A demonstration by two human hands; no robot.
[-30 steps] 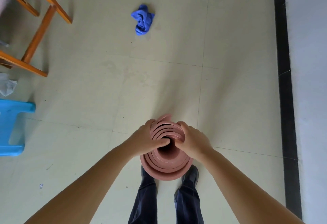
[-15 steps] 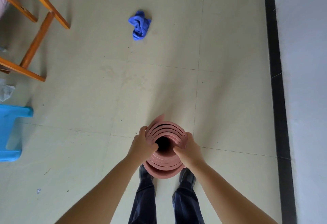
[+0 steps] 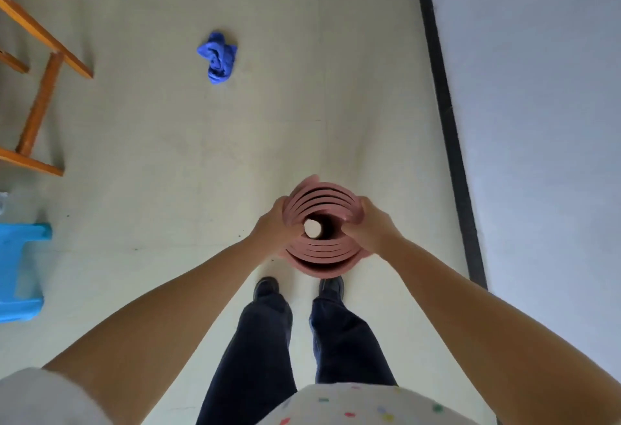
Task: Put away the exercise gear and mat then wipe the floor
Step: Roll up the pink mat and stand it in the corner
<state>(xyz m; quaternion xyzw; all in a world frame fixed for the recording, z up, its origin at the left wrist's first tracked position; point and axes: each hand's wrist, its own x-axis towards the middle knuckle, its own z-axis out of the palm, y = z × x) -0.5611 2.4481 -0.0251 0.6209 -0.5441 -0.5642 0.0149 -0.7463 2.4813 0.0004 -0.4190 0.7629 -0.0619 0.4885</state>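
A pink rolled exercise mat (image 3: 322, 256) stands on end in front of my feet, and I look straight down its loose spiral to the pale floor at the core. My left hand (image 3: 274, 228) grips the left rim of the roll. My right hand (image 3: 371, 226) grips the right rim. A crumpled blue cloth (image 3: 217, 56) lies on the pale tiled floor (image 3: 168, 142), well beyond the mat to the left.
A wooden chair frame (image 3: 37, 88) stands at the far left. A blue plastic stool (image 3: 18, 270) is at the left edge. A black skirting strip (image 3: 447, 115) runs along the grey wall (image 3: 537, 122) on the right. My shoes (image 3: 265, 287) are just below the mat.
My hands have shifted outwards on the mat's rim, so the hollow core now shows open. The view has moved back and my trousers and shirt are now visible.
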